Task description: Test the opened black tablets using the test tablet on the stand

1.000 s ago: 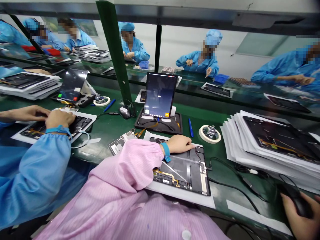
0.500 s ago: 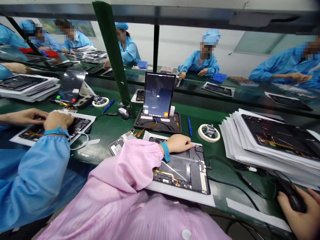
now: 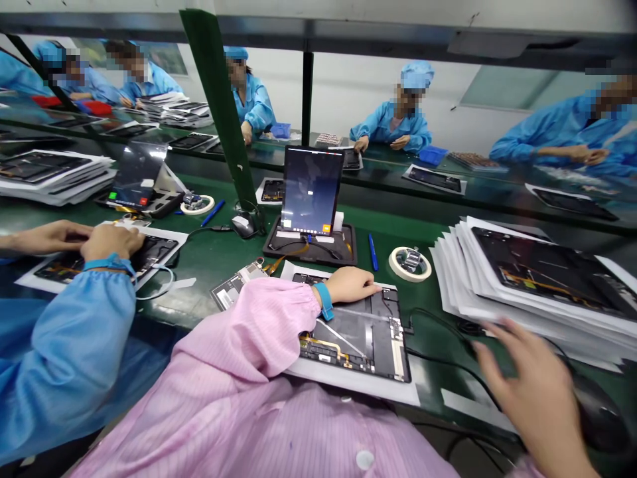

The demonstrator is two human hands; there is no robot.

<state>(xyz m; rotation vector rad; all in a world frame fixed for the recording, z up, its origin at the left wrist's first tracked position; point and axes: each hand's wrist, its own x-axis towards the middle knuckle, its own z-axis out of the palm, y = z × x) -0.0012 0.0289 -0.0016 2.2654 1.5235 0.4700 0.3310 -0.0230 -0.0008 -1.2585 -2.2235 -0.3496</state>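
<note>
An opened tablet [image 3: 343, 332], its inner boards and orange flex cables showing, lies on white paper [image 3: 398, 393] before me. My left hand [image 3: 348, 285], in a pink sleeve with a blue wrist strap, rests across its far part. Those fingers are curled together near the far right corner; what they hold, if anything, is hidden. To the right, my right hand [image 3: 537, 385] is in the air, somewhat blurred, its fingers spread. It holds nothing. Beside it sits a black mouse [image 3: 600, 411]. An upright lit screen [image 3: 312, 189] stands behind the tablet in a black tray [image 3: 271, 247].
A tall stack of papers and tablet parts [image 3: 468, 285] stands at right. Between it and the screen are a tape roll [image 3: 423, 267] and a blue pen [image 3: 373, 252]. Black cables [image 3: 448, 360] cross the bench. At left, a co-worker's hands [image 3: 107, 242] work on another tablet.
My right hand has let go of the mouse and moved left and up, its fingers now apart. My left hand stays on the tablet. The view has shifted slightly.
</note>
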